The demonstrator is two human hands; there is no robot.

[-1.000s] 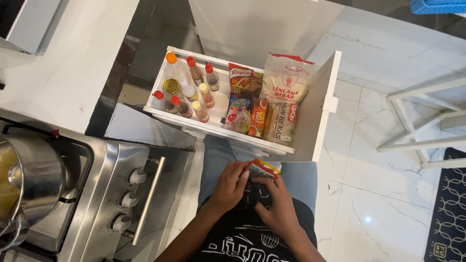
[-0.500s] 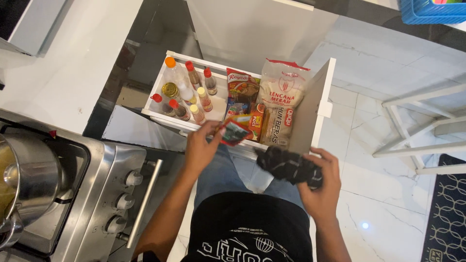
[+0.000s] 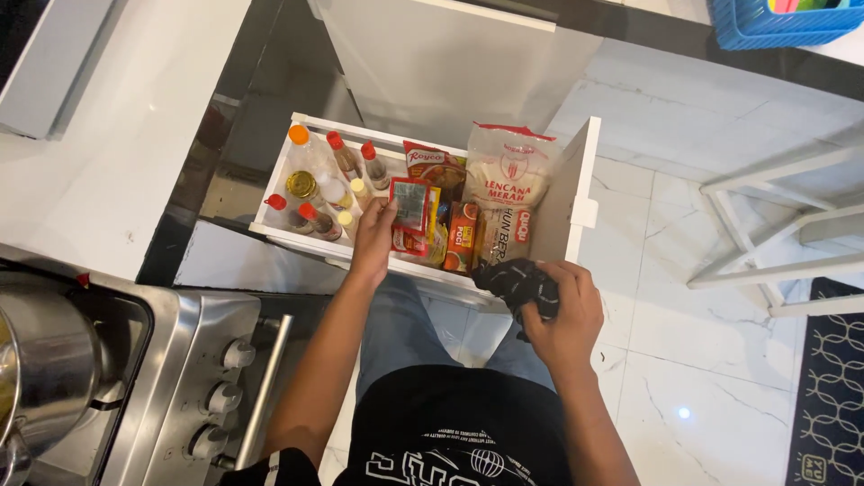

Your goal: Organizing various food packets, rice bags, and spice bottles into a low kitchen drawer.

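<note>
Two hands, left hand (image 3: 373,236) gripping sachet (image 3: 410,204) over drawer rim (image 3: 297,236)

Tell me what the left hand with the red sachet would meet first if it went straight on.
Probably the packets standing in the drawer just beyond the left hand and its sachet, though depth is unclear from above.

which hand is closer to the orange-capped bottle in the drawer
Left. The left hand holds a red sachet just right of the orange-capped bottle; the right hand grips a black cloth outside the drawer.
</note>
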